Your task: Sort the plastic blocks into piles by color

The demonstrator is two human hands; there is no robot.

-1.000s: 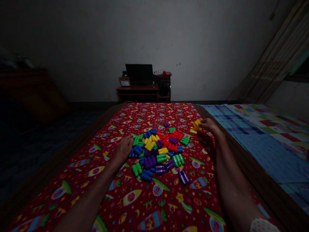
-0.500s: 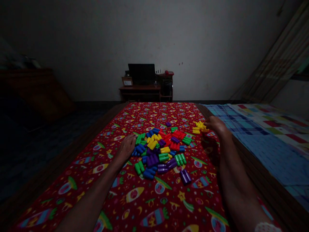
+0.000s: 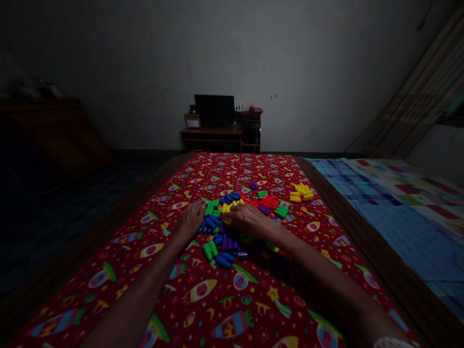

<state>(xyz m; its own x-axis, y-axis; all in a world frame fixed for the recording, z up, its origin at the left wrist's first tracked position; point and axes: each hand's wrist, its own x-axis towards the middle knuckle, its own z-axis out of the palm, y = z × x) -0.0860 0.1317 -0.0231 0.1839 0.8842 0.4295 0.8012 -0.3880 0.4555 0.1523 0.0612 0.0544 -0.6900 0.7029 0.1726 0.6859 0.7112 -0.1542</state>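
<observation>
A heap of colourful plastic toy building blocks lies on a red patterned cloth [image 3: 203,292]. My left hand [image 3: 191,221] rests at the heap's left edge, fingers lying loosely, beside a green block [image 3: 212,208] and blue blocks [image 3: 210,222]. Across the heap reaches my right hand [image 3: 250,218], its fingers bent down and closed at a yellow block [image 3: 228,208]; the fingertips are partly hidden. Beneath that hand are purple blocks [image 3: 229,241], and others there are covered. Red blocks [image 3: 270,201] lie just beyond it. A separate group of yellow blocks [image 3: 300,192] sits to the right.
One purple block [image 3: 253,186] lies apart at the far side. Blue checked bedding [image 3: 357,212] spreads on the right. Against the wall stands a desk [image 3: 212,133] with a dark monitor [image 3: 214,110]. A wooden cabinet [image 3: 50,130] is at left.
My right hand has moved left from the separate yellow group onto the main heap, leaving the yellow blocks there. My left hand has stayed at the heap's left edge.
</observation>
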